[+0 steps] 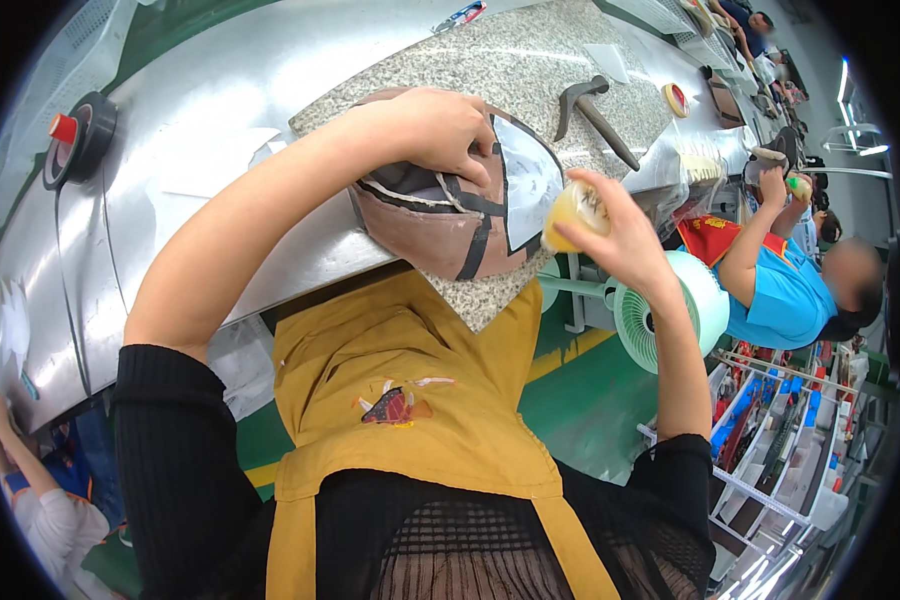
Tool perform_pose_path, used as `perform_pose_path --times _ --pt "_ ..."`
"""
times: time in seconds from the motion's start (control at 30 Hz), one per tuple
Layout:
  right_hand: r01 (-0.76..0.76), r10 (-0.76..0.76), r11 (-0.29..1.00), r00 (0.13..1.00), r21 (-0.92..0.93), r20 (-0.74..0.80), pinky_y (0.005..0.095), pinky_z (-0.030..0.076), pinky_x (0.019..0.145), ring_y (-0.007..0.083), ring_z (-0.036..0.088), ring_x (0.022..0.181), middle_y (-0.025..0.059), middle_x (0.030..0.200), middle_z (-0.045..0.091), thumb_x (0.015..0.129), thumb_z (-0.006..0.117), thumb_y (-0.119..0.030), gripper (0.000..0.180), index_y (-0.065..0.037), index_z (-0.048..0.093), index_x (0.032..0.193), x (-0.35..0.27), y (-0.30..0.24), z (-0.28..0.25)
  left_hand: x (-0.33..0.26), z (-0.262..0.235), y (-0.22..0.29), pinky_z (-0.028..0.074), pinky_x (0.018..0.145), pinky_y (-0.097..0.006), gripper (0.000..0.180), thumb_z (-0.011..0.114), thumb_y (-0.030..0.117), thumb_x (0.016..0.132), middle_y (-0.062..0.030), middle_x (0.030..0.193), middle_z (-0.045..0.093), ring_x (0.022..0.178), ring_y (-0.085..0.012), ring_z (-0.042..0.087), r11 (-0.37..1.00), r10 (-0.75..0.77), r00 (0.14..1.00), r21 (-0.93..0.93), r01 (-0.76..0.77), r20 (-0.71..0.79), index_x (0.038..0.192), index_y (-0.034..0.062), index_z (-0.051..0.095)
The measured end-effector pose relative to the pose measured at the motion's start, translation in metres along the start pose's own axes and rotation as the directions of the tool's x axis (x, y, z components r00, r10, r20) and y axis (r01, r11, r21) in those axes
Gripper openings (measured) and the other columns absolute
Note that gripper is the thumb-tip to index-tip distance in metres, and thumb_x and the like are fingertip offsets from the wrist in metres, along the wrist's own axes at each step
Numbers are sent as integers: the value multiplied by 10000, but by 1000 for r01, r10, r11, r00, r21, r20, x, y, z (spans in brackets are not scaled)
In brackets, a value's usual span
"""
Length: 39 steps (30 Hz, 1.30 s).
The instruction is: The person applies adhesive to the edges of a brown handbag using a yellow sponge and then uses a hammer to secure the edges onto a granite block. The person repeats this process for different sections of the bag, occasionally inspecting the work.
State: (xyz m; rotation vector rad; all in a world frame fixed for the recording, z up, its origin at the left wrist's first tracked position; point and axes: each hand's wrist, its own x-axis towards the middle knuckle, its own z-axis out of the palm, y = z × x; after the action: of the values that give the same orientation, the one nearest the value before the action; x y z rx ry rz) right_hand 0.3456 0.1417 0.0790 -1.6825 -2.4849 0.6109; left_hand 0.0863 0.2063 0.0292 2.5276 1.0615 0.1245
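Note:
A brown bag piece [415, 230] with black strips and a white panel [532, 185] lies in front of me on a speckled stone slab [470, 72]. My left hand [440, 130] reaches over it from the left, its bent fingers gripping the bag's upper edge near the white panel. A yellowish, rounded block [573, 215] with a speckled pale face is in my right hand [615, 235], held between thumb and fingers. That block is right by the white panel's right edge; whether it touches the panel I cannot tell.
A hammer [600, 118] and a tape roll [676, 100] lie beyond the bag. Far left on the metal table [300, 55] stands a black round holder [82, 140] with a red cap. A pale green fan [670, 312] is at my right, near a co-worker in blue [778, 300].

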Motion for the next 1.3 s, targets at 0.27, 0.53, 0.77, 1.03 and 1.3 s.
perform_pose_path --times 0.27,0.53,0.77,1.03,1.3 --pt "213 -207 977 915 -22 -345 388 447 920 327 566 1056 167 1136 549 790 680 -379 584 -107 488 1270 73 2 -3 -1 -2 1 471 900 -371 422 658 446 779 -56 1167 588 1038 -260 586 1000 13 1000 -11 -14 -21 1055 129 698" --pt "170 -167 984 984 50 -57 378 450 907 318 559 1041 177 1105 546 777 693 -346 580 -90 503 1262 23 -12 4 -5 -1 -1 470 905 -379 431 658 461 780 -68 1188 578 1061 -260 578 1000 -2 1000 4 2 -19 1062 138 697" --pt "194 -158 976 943 99 -293 379 447 899 318 555 1048 163 1111 548 785 688 -388 617 -111 472 1292 47 -9 -3 -1 -2 2 469 913 -385 440 651 473 782 -69 1202 571 1076 -264 571 1000 2 1000 -2 -2 -3 1074 146 693" --pt "144 -153 975 987 167 44 371 435 916 310 555 1072 177 1116 558 781 697 -376 598 -105 502 1277 19 -15 4 -6 0 0 456 931 -381 456 641 480 784 -81 1206 570 1093 -265 563 1000 -16 1000 19 16 -7 1086 142 688" --pt "165 -151 986 933 15 -327 379 438 919 309 544 1081 166 1125 538 797 680 -391 590 -136 481 1291 55 16 -6 -5 -4 5 461 921 -368 442 641 480 790 -81 1205 569 1089 -262 564 1000 13 1000 -3 -13 -27 1073 144 696"
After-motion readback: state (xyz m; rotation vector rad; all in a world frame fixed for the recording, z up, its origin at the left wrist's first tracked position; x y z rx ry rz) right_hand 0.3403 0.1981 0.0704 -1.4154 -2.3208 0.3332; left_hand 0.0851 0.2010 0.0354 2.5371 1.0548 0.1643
